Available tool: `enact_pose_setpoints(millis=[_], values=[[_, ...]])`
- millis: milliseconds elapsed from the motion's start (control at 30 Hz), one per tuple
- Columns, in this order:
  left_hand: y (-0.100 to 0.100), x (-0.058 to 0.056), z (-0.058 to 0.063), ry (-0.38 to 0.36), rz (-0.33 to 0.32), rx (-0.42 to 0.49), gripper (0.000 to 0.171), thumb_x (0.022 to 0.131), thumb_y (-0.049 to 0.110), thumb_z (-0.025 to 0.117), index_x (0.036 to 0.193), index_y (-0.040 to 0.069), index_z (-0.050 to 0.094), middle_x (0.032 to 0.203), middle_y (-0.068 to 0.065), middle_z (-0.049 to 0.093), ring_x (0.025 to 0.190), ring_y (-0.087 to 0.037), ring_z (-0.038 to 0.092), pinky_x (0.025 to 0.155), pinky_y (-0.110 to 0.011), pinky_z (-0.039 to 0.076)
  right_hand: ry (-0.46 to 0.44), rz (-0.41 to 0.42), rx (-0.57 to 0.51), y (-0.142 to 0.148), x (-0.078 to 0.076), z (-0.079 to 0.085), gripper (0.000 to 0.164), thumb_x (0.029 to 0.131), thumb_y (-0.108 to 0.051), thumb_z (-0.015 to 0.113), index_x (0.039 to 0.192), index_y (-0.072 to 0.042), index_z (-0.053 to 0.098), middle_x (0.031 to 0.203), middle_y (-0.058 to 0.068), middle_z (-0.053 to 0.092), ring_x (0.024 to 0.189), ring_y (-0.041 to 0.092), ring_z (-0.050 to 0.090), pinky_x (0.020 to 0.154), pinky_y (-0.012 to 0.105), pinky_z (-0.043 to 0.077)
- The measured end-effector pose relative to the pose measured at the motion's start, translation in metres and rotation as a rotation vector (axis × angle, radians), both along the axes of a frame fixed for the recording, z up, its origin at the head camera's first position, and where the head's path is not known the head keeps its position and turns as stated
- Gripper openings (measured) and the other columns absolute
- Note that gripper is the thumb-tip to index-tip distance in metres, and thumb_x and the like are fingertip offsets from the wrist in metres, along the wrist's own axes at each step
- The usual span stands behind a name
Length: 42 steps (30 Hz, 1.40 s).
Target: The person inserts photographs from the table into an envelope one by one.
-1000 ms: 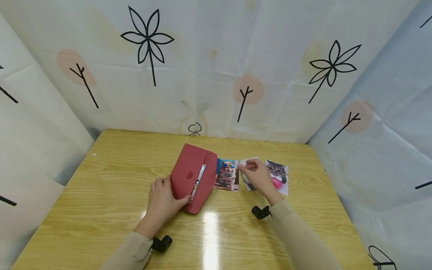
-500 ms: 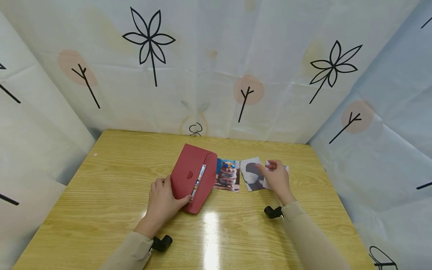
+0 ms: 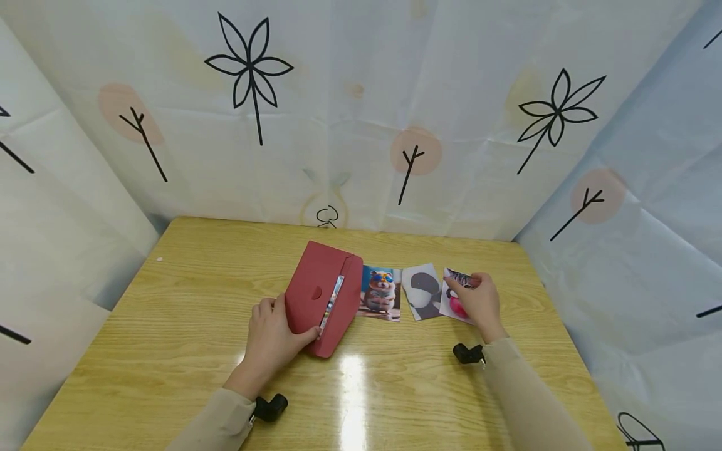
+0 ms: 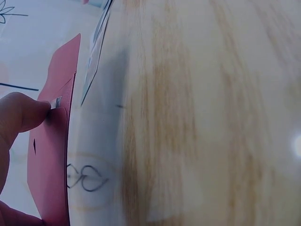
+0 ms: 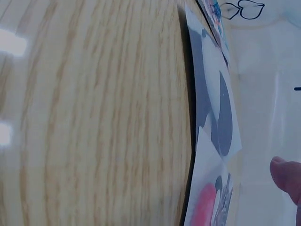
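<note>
"Red envelope (image 3: 316,279), sitting near your 12 o'clock: how are you holding it?"

"My left hand (image 3: 273,332) is gripping its 7 o'clock edge; my right hand (image 3: 481,300) is hovering over the cat picture (image 3: 455,305), holding nothing."

"How far are you getting?"

"Partway, I'm judging: a printed edge (image 3: 331,305) is peeking out; that one, a grey-and-white picture (image 3: 422,291) and a hamster picture (image 3: 380,294) are lying toward 3 o'clock."
</note>
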<state>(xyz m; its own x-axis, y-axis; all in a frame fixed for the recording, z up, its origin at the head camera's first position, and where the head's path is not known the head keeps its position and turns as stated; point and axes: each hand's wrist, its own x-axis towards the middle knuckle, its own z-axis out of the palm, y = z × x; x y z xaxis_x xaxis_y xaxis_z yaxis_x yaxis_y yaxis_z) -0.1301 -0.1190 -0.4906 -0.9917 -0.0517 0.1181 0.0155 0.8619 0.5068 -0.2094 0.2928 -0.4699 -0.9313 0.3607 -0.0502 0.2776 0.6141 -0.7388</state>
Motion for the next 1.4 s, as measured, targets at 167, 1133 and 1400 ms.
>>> enact_pose_setpoints(millis=[167,1133,1400], values=[[0.000,0.000,0.000,-0.001,0.004,0.003,0.105,0.067,0.060,0.078,0.136,-0.010,0.041,0.120,-0.025,0.044,0.105,-0.038,0.038,0.082,-0.049,0.037,-0.061,-0.047,0.102,0.004,0.000,-0.001,0.091,0.081,-0.050,0.073,0.140,0.008,0.035,0.134,0.029,0.043,0.121,0.044,0.039,0.101,0.053,0.031],[0.002,0.002,0.002,-0.009,0.013,0.015,0.105,0.067,0.059,0.078,0.137,-0.010,0.040,0.121,-0.025,0.043,0.105,-0.038,0.038,0.082,-0.050,0.038,-0.328,-0.041,0.049,0.020,-0.004,-0.008,0.109,0.078,-0.043,0.077,0.139,0.019,0.012,0.133,0.044,0.020,0.123,0.056,0.022,0.100,0.063,0.022],[0.001,0.003,0.003,-0.012,0.010,0.018,0.105,0.067,0.059,0.078,0.137,-0.010,0.040,0.120,-0.025,0.043,0.106,-0.038,0.038,0.083,-0.050,0.038,-0.381,-0.033,0.088,0.022,-0.008,-0.005,0.119,0.077,-0.045,0.077,0.140,0.021,0.002,0.131,0.048,0.019,0.122,0.059,0.023,0.099,0.065,0.026]])
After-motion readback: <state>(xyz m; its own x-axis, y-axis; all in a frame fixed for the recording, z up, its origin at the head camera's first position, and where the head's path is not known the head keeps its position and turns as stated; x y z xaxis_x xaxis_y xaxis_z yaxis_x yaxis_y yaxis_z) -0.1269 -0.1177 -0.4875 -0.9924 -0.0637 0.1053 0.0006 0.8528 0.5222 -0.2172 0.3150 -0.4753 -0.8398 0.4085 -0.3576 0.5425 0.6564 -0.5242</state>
